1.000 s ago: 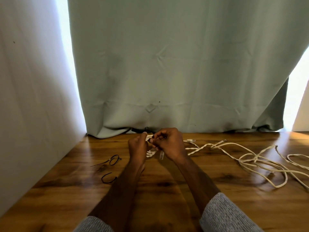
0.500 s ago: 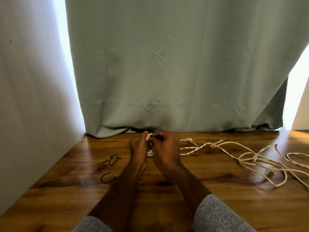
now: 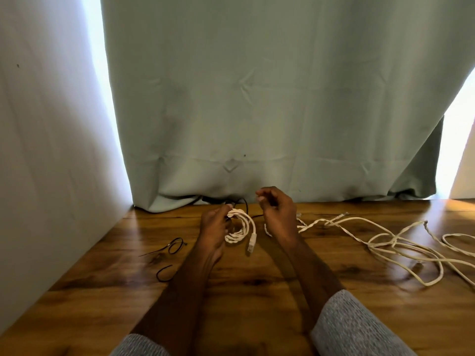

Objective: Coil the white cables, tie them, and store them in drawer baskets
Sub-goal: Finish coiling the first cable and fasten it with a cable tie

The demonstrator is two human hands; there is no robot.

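left hand (image 3: 214, 222): pinching the top of a small white coil (image 3: 240, 228), fingers curled around the bunched loops, so that one's properly gripped

right hand (image 3: 276, 210): lifted just beside the coil, fingers curled in; looks like it might be tugging a thin black tie (image 3: 245, 204), but honestly I can't tell if it's actually holding anything

coil: hangs off the left hand just above the wooden table (image 3: 257, 291), with its plug end (image 3: 252, 244) dangling free at the bottom

rest of the white cable (image 3: 385, 240): sprawled loose and tangled across the right side of the table, well apart from the coil, not wound yet

spare ties (image 3: 172, 249): a couple of thin black ones lying on the table to the left, near the left forearm

drawer baskets: nowhere in view, so storing is a long way off I'd guess

risk 1: if the left pinch loosens before the tie is snug, the loops probably spring open and it's back to winding

risk 2: that dangling plug could swing and drag a loop out

risk 3: pulling the messy pile on the right without untangling it first likely tightens it into a knot

risk 4: the curtain (image 3: 257, 111) hem sits right behind the hands, so a tie end could snag in there
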